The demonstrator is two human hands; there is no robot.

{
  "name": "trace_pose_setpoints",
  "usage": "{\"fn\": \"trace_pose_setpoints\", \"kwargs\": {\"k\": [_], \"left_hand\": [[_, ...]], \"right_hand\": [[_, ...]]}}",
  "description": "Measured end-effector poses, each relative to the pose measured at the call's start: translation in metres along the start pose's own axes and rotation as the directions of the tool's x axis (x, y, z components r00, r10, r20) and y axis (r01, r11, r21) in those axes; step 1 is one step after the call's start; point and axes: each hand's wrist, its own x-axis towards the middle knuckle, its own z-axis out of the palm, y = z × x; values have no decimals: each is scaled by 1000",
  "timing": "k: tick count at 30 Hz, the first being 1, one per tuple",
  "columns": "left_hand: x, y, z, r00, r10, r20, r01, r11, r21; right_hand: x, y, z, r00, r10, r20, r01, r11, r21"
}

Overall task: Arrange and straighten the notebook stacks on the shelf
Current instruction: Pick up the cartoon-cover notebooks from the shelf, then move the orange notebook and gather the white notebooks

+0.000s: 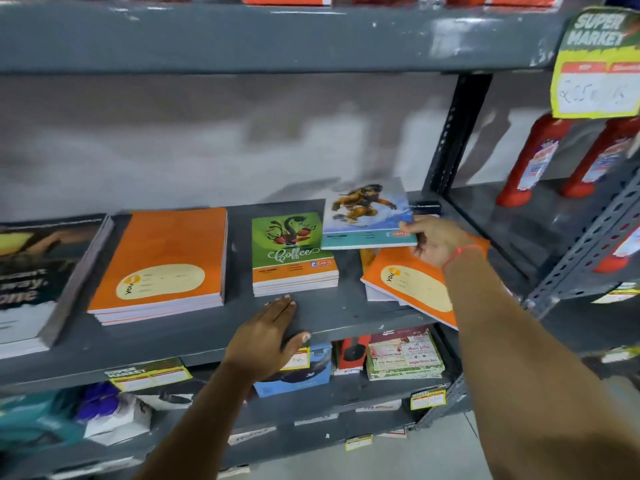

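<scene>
Pinching glossy blue notebook (367, 216), right hand (437, 241); left hand (265, 336) flat, open on grey metal shelf (346, 315).

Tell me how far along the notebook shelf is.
Done: the big orange stack and the Coffee stack sit square. In hand: the right hand holds the blue notebook. Left: the crooked orange pile overhanging the shelf edge. The left hand rests there.

Four notebook stacks sit along the shelf (346, 315). The Coffee stack (295, 252) lies right of the large you stack (162, 261). Right of it, the tilted stack (408, 285) overhangs the edge.
</scene>
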Motion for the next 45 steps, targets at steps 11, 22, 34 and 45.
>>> {"fn": "trace_pose_setpoints", "kwargs": {"k": [11,22,34,45], "left_hand": [[-4,-13,1,999,24,-23,-23,999,22],[-1,-3,-10,989,81,-121,-66,990,121],[122,128,-31,996,10,87,-22,989,143],[146,157,-32,932,-254,258,297,944,-143]], "right_hand": [[59,50,86,993,76,89,-52,968,-245],[55,56,96,967,-255,-6,117,464,-878],[15,83,-44,805,-241,-542,-318,595,-738],[9,86,-92,825,44,-563,-277,900,-336]]}}
